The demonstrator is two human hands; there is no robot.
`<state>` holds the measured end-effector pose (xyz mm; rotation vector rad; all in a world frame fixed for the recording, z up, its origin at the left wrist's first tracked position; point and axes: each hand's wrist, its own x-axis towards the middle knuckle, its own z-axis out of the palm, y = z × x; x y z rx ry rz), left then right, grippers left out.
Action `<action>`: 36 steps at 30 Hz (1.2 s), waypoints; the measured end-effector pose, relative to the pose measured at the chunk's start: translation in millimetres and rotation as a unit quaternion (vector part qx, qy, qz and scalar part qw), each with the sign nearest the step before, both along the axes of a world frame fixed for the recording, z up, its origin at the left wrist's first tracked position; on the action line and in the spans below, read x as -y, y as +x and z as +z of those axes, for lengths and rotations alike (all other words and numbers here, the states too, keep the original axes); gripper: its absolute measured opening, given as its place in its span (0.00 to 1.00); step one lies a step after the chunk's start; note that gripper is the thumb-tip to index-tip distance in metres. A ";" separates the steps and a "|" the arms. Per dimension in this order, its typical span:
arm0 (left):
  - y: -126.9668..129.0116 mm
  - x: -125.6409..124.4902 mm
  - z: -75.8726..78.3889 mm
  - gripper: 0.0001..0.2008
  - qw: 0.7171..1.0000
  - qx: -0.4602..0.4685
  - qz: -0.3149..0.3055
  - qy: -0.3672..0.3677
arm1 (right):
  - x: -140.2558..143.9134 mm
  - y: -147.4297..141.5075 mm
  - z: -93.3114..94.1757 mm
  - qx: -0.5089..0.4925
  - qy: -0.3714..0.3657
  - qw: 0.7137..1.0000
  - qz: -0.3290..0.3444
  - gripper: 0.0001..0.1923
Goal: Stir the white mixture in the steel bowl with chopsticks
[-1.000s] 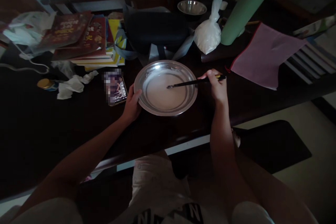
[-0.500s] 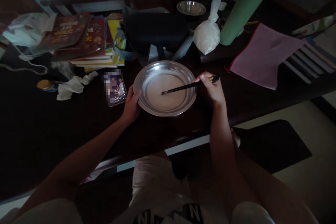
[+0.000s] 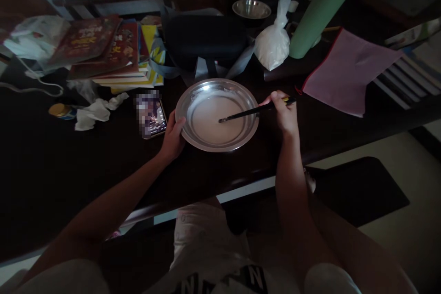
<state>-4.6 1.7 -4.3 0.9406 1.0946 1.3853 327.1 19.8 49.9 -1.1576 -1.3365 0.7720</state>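
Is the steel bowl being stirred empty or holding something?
Holding something: the steel bowl has a shallow whitish liquid across its bottom, with the chopsticks tip dipped in.

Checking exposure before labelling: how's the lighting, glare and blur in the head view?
Head view: badly underexposed, the dark tabletop nearly black; light from upper right catches the round steel basin rim as mild glare; left hand on the rim and right hand gripping dark chopsticks stay readable; phone screen partly pixelated; edges bowed by wide-angle distortion.

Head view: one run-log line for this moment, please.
left hand: grips metal bowl rim | right hand: holds chopsticks, tips in white batter | phone beside bowl
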 end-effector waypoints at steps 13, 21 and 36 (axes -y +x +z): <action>-0.9 0.0 -0.8 0.27 1.000 0.009 -0.002 0.002 | 0.1 -0.2 0.2 0.024 -0.007 0.999 0.038 0.30; 0.8 1.1 1.2 0.26 1.000 0.004 -0.002 0.000 | -0.3 0.8 0.1 0.020 -0.004 0.999 0.028 0.30; -1.1 0.2 -0.2 0.26 1.000 0.013 -0.002 0.001 | 1.1 1.4 -0.1 0.007 0.018 1.000 -0.005 0.27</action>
